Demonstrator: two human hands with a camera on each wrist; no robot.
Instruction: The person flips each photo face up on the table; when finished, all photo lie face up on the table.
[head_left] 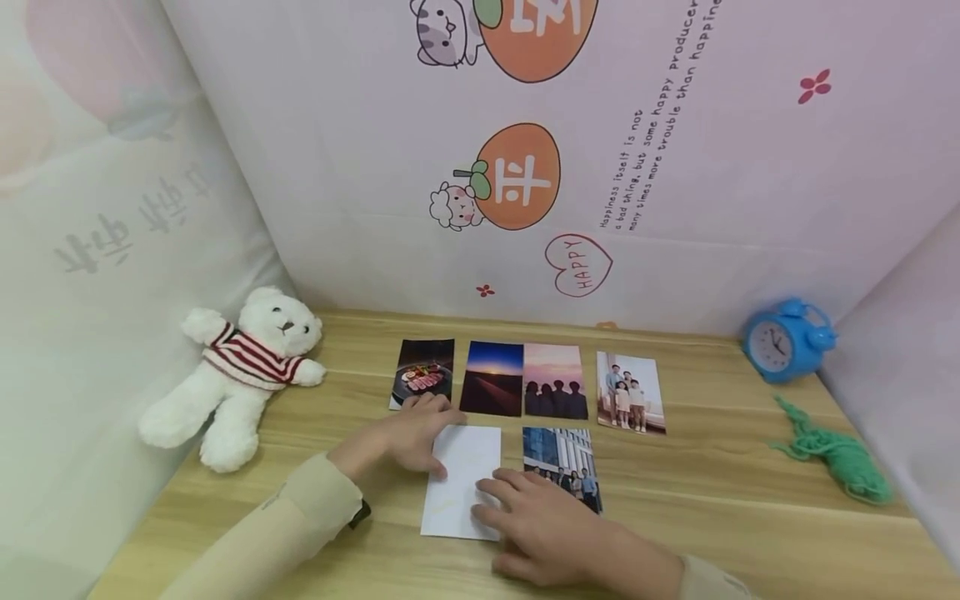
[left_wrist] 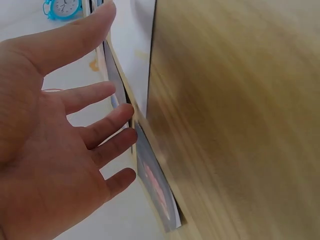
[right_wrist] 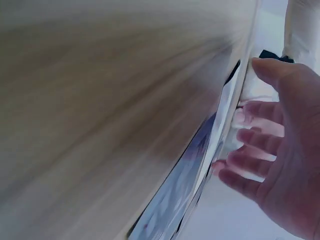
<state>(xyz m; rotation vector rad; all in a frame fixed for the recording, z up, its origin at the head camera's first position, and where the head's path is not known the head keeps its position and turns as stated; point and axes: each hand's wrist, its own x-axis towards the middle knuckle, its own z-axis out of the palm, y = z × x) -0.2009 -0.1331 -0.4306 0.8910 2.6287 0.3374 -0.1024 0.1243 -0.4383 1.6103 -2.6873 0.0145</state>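
A blank white card (head_left: 467, 467), perhaps a photo lying face down, is on the table in the head view. My left hand (head_left: 411, 435) is at its upper left, thumb over the card's left edge and fingertips at the lower edge of a food photo (head_left: 423, 367). In the left wrist view that hand (left_wrist: 75, 125) has its fingers spread and holds nothing. My right hand (head_left: 543, 525) has its fingertips over the white card's right edge and partly covers a photo of people before a building (head_left: 555, 450). The right wrist view shows this hand's fingers (right_wrist: 252, 162) loosely extended, gripping nothing.
Behind lie a sunset road photo (head_left: 492, 377), a silhouettes photo (head_left: 555, 379) and a family photo (head_left: 630, 392). A white teddy bear (head_left: 251, 367) leans at left. A blue alarm clock (head_left: 787, 340) and green yarn (head_left: 840, 458) are at right. Printed cloth walls (head_left: 360, 183) enclose the table.
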